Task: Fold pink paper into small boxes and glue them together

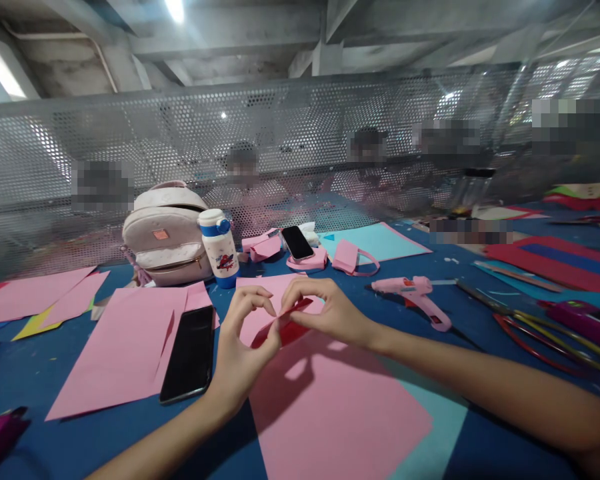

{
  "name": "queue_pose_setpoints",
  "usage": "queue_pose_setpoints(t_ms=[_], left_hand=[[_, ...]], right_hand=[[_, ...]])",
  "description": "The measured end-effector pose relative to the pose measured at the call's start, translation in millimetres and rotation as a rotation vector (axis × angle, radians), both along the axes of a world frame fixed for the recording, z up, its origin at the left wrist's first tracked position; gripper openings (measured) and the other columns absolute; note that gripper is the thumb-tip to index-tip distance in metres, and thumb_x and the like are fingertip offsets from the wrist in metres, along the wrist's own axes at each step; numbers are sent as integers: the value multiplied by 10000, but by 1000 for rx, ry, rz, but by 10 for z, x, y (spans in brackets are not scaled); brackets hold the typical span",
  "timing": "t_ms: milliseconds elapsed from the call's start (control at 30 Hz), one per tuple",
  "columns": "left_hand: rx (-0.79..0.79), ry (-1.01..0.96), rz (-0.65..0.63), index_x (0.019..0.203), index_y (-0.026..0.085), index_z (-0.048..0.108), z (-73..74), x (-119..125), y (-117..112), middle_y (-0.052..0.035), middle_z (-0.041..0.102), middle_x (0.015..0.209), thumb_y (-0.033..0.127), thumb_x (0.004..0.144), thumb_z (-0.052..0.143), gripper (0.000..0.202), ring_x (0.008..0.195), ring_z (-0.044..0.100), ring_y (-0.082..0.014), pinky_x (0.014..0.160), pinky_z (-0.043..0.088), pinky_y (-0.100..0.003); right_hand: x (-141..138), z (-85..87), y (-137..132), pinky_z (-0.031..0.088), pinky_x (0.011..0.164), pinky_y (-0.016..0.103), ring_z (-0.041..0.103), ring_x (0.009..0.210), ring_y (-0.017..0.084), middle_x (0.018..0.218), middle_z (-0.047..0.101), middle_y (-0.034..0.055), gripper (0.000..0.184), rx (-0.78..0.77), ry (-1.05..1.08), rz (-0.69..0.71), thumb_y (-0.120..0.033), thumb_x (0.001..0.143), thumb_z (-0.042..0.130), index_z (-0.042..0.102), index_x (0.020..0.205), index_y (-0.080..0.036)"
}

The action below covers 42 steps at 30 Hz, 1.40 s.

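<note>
My left hand (243, 340) and my right hand (325, 310) are raised together over a large pink sheet (330, 407). Both pinch a small piece of red paper (286, 327) between thumb and fingers. The left grips its lower left end, the right its upper right end. The red piece is bent or folded between them. A black phone (189, 353) lies face up just left of my left hand, on another pink sheet (125, 347).
A pink glue gun (415, 297) lies to the right on the blue table (25, 380). Behind are a pink backpack (165, 233), a white bottle (220, 248), a second phone (297, 243), pink paper bits and a cyan sheet (375, 241). Red paper and scissors (540, 327) lie far right. People sit beyond a mesh screen (130, 140).
</note>
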<state>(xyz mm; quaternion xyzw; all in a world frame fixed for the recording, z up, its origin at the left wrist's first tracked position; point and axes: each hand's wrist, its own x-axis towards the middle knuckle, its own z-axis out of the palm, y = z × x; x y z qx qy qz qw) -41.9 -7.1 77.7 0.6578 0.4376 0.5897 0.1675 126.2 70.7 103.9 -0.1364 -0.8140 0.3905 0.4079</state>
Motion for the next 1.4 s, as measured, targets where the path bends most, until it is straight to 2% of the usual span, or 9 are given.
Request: queue_pose_setpoints(t_ms=[133, 267, 433, 667, 900, 1167, 1400], left_hand=[[10, 7, 8, 906, 235, 559, -2, 1, 6, -39, 537, 1055, 69, 808, 583, 194, 1129, 532, -218, 974, 394, -340], [8, 13, 17, 874, 228, 566, 3, 2, -6, -52, 543, 1060, 74, 805, 596, 172, 1135, 532, -231, 992, 395, -362], [9, 18, 31, 851, 226, 569, 3, 2, -11, -52, 547, 1059, 84, 817, 586, 147, 1124, 539, -227, 984, 398, -354], [16, 13, 27, 858, 227, 579, 4, 3, -2, -47, 545, 1066, 84, 818, 587, 149, 1129, 536, -225, 985, 395, -349], [21, 0, 33, 948, 245, 555, -55, -23, 49, -42, 537, 1088, 72, 795, 599, 235, 1136, 523, -225, 975, 398, -355], [14, -35, 75, 867, 231, 566, -68, -47, 88, -57, 543, 1073, 117, 830, 589, 122, 1158, 521, -246, 1020, 386, -399], [17, -57, 63, 854, 236, 570, -66, -47, 77, -39, 531, 1079, 99, 832, 582, 139, 1161, 517, -229, 1026, 372, -383]], right_hand=[[-4, -10, 5, 485, 719, 270, 614, 757, 139, 797, 686, 6, 104, 2, -9, -2, -76, 790, 678, 697, 778, -177], [-3, -12, 4, 491, 723, 273, 616, 758, 141, 797, 685, 7, 89, -7, -5, 9, -95, 801, 687, 702, 784, -181], [-5, -8, -11, 496, 727, 270, 620, 760, 138, 799, 690, 6, 126, -11, -1, 13, -63, 789, 672, 707, 787, -184], [-7, 3, -14, 489, 709, 273, 617, 759, 143, 802, 693, 10, 103, -9, -2, 9, -92, 799, 664, 705, 784, -186], [25, -9, 61, 456, 702, 285, 597, 755, 151, 794, 676, 16, 64, -10, -9, -51, -121, 798, 673, 686, 777, -181], [48, 10, 125, 458, 697, 293, 577, 735, 149, 783, 654, 15, 59, -23, 15, -93, -202, 820, 695, 670, 770, -182], [46, -7, 142, 452, 696, 287, 573, 732, 141, 776, 646, 10, 55, -25, 13, -85, -176, 818, 695, 667, 770, -179]])
